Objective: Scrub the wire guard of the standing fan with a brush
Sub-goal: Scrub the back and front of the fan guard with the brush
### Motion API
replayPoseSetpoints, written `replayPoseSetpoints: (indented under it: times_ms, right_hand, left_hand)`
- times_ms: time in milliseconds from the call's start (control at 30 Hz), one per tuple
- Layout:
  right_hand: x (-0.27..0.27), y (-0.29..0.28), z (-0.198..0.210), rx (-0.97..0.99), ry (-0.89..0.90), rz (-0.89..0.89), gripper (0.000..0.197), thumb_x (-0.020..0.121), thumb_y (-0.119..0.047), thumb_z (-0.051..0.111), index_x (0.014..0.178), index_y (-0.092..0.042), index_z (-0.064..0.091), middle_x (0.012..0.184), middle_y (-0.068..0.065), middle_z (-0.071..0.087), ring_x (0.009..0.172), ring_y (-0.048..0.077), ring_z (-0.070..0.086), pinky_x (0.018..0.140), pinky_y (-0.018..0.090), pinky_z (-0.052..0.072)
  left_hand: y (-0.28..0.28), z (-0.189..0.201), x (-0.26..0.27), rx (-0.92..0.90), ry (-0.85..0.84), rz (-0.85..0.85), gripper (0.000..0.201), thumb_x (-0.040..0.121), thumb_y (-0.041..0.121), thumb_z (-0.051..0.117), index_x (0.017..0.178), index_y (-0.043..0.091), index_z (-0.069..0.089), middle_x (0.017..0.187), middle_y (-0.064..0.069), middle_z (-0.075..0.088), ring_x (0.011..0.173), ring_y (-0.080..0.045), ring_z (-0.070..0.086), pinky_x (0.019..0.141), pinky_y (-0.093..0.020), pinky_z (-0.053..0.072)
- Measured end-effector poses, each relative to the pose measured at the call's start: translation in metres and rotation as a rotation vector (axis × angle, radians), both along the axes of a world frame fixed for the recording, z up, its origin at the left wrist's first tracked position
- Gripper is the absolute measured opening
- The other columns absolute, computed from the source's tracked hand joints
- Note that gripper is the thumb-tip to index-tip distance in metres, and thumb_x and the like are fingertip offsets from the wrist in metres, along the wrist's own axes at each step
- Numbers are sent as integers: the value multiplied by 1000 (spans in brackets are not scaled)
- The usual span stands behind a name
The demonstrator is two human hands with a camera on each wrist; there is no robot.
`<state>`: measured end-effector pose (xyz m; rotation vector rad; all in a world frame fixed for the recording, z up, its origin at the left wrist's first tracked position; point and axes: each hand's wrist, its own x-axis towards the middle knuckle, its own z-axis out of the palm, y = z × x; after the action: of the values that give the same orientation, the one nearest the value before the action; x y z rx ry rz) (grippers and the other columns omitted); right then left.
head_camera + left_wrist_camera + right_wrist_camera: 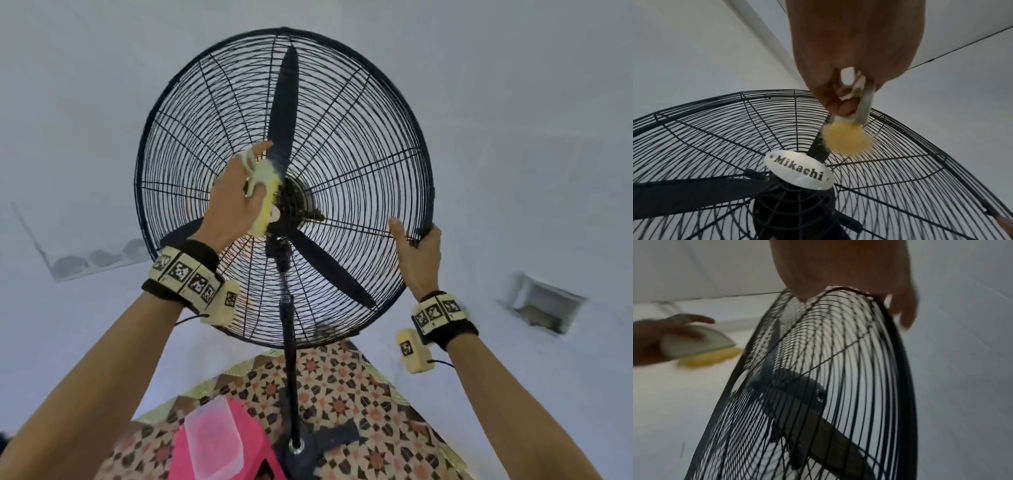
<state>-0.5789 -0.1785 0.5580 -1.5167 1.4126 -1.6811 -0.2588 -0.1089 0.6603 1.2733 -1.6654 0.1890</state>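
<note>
Up at head height in front of me stood the fan, its wire guard point(346, 144) facing me & tilted a bit, black blades point(284, 113) idle behind the wires. Against the guard, just left of & above the hub badge point(799, 169), I had the brush point(265, 197): pale handle, yellow bristles turned toward the wires, close enough to be on or nearly on them; motion blur kept me from telling which. My left hand point(233, 202) was wrapped round that handle, fingers curled tight, forefinger sticking out along the top, prob. to steer the strokes. My right hand point(416, 253) had the rim at the lower right, thumb laid over the front wires, other fingers hooked behind the edge band. That grip was there, I'd say, to stop the head swinging or the stand point(289, 359) rocking while I scrubbed w/ the other hand. Below, a pink stool point(212, 442) w/ a clear box on it sat on the patterned floor point(359, 387) beside the base.
</note>
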Motion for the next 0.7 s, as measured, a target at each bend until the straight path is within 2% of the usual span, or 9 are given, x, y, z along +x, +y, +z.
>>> replayPoseSetpoints:
  times_ms: [100, 200, 300, 400, 467, 500, 567, 633, 700]
  right_hand:
    - [18, 21, 19, -331, 340, -189, 84, 89, -58, 67, 153, -16, 32, 153, 9, 34, 141, 28, 32, 113, 53, 40]
    - [63, 50, 44, -551, 656, 118, 74, 90, -59, 64, 147, -17, 42, 140, 8, 45, 128, 22, 42, 106, 42, 44]
    - [101, 59, 56, -575, 840, 351, 73, 92, -53, 62, 149, -13, 42, 135, 10, 52, 121, 24, 47, 102, 38, 45]
    - [110, 47, 60, -505, 960, 389, 70, 91, -24, 68, 153, -11, 37, 135, 13, 54, 118, 27, 51, 99, 45, 50]
    - [108, 42, 68, -557, 1006, 342, 60, 95, -22, 63, 151, -15, 42, 113, 8, 64, 94, 23, 57, 81, 40, 55]
    - [108, 42, 76, -580, 995, 333, 54, 97, -25, 58, 149, -16, 45, 97, 4, 66, 78, 19, 57, 68, 36, 55]
    - [111, 40, 91, -610, 983, 339, 48, 100, -26, 57, 146, -17, 49, 77, -1, 63, 56, 12, 51, 51, 26, 48]
    - [115, 36, 103, -600, 961, 377, 41, 97, -17, 64, 136, -13, 53, 80, 1, 68, 52, 7, 51, 48, 20, 45]
    - [119, 32, 111, -552, 937, 401, 32, 95, -11, 65, 123, -10, 50, 89, 6, 70, 59, 9, 60, 49, 17, 46]
  left_hand:
    - [3, 1, -11, -6, 187, 56, 18, 103, 5, 50, 120, 13, 46, 100, 3, 57, 71, -9, 56, 60, -20, 50]
    - [13, -9, -44, 75, 285, -70, 18, 110, 20, 45, 119, 5, 43, 107, -10, 60, 84, -14, 63, 69, -22, 57]
    - [14, -24, -57, 194, 411, -189, 38, 109, 40, 34, 124, 6, 41, 118, -20, 59, 100, -30, 64, 82, -41, 59]
    - [15, -38, -38, 295, 556, -409, 30, 112, 25, 34, 130, 1, 40, 122, -11, 58, 102, -19, 63, 80, -36, 55]
    - [19, -50, -27, 310, 514, -500, 30, 107, 2, 39, 137, 7, 37, 129, -13, 55, 106, -24, 64, 84, -36, 56]
    - [20, -57, -23, 280, 495, -488, 46, 101, -8, 40, 141, 13, 33, 132, -12, 54, 107, -26, 64, 85, -35, 57]
    - [16, -75, -22, 219, 486, -274, 65, 93, -15, 45, 145, 20, 28, 134, -8, 51, 108, -20, 63, 88, -31, 56]
    - [5, -94, -23, 189, 377, 72, 57, 92, -3, 61, 141, 14, 39, 138, -10, 46, 120, -22, 54, 103, -43, 52]
    - [-8, -107, -27, 205, 241, 258, 52, 90, 20, 73, 137, 18, 51, 144, -15, 39, 133, -34, 42, 113, -54, 43]
